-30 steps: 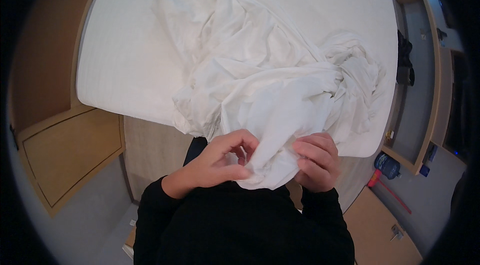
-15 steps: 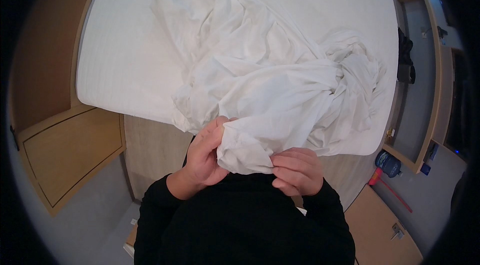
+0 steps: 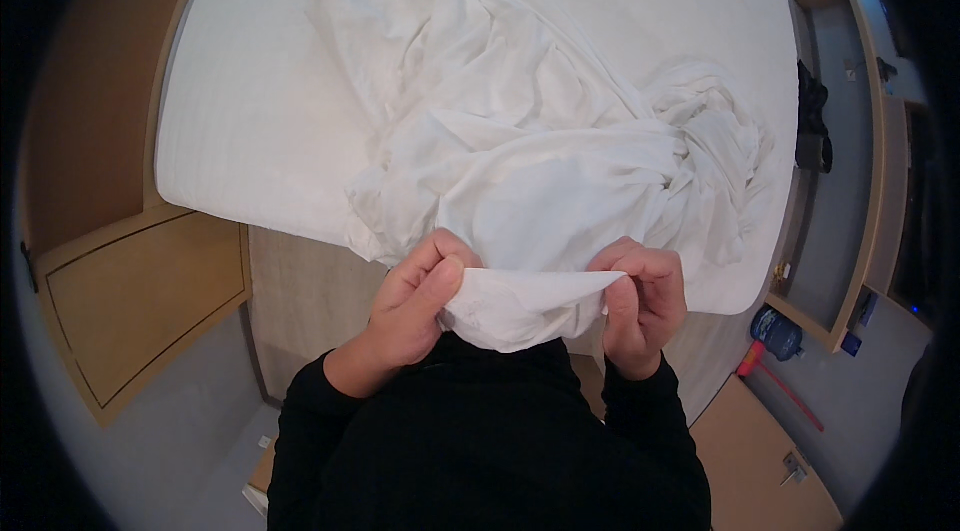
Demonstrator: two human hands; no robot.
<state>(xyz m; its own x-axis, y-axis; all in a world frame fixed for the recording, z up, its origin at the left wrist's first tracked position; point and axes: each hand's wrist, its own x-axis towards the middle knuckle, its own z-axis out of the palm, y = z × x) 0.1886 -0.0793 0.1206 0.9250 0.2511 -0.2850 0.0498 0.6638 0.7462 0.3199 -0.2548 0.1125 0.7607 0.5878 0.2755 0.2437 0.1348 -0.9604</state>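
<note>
Both hands pinching sheet edge, lower centre: left hand (image 3: pixel 415 301), right hand (image 3: pixel 640 306) gripping white sheet (image 3: pixel 520 171). Sheet lying crumpled on bed (image 3: pixel 250 111); spreading not yet done.

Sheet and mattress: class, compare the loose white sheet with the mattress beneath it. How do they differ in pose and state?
The sheet is crumpled into a wrinkled heap; the mattress lies flat and smooth. The sheet's near edge is lifted off the bed, pinched in the grip of the left hand and right hand; the mattress is untouched by either hand. The sheet covers only the middle and right; the mattress spans the whole bed. Both are white.
</note>
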